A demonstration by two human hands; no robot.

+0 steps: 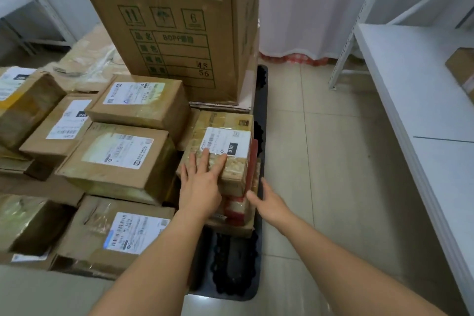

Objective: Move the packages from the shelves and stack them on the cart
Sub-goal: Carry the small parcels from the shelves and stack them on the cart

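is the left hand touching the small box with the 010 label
Touching. The head view shows the left hand lying flat on the small box, fingertips reaching its label's edge.

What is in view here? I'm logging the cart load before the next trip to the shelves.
Large carton: one, brown, green print, back of cart.
Labelled package: one, brown, white label, cart's right edge, atop a red package.
Other packages: about eight, brown, stacked across the cart's left.
Cart: one, black deck.
Shelf: white, right; one brown box on it.
Curtain: white, behind.
Left hand: flat on labelled package.
Right hand: open, beside the stack.
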